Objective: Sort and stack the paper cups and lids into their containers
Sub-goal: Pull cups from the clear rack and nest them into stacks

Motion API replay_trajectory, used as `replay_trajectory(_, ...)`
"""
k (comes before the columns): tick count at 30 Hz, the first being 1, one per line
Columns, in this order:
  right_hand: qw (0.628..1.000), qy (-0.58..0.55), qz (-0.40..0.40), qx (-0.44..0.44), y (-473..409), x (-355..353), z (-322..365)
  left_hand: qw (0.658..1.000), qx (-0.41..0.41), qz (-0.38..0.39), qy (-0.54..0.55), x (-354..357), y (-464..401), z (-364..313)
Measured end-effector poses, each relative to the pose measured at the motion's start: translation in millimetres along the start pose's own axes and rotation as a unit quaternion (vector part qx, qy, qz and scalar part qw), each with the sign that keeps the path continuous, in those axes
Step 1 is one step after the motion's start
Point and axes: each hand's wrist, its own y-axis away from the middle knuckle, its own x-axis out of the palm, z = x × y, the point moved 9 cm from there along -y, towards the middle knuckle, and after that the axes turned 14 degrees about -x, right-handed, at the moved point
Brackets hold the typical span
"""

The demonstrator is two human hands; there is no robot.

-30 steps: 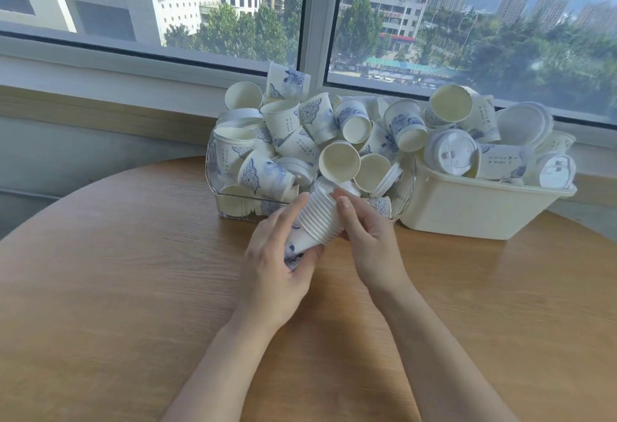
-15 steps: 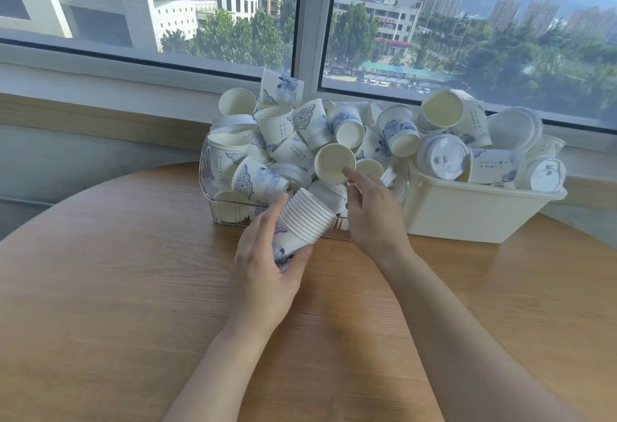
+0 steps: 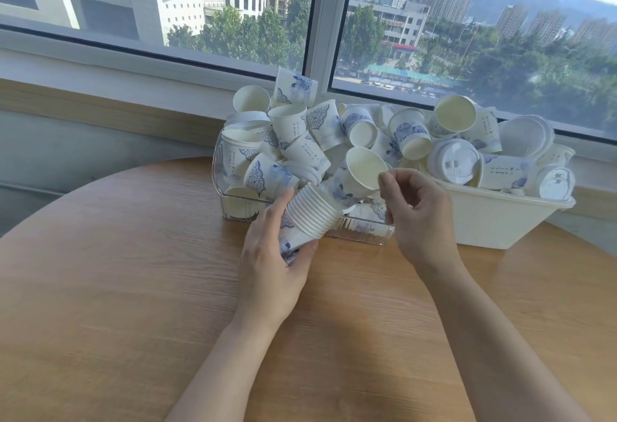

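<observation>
1. Our left hand (image 3: 270, 264) is wrapping its curled fingers around a stack of nested cups (image 3: 309, 218), its long axis tilting up and to the right, rims pointing toward the bins.
2. Our right hand (image 3: 419, 218) is pinching the rim of a single cup (image 3: 359, 173), its mouth facing us.
3. The clear bin (image 3: 360, 233) is overflowing with loose cups.
4. The white tub (image 3: 494, 221) beside it is holding cups and lids (image 3: 454, 161) mixed together.

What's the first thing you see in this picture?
A big jumble of blue-patterned paper cups heaped in a clear bin by the window. In front, the left hand holds a stack of nested cups, and the right hand pinches one single cup beside it.
</observation>
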Motion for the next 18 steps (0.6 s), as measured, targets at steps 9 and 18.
replay_trajectory(9,0.969,-0.142,0.086,0.181,18.6,21.5,-27.7,0.999,0.001,0.037,0.013,7.3,3.0,0.0)
replay_trajectory(18,0.975,-0.126,0.146,0.113,37.8,54.7,-17.4,0.999,0.028,0.041,0.020,8.4,4.9,-9.9)
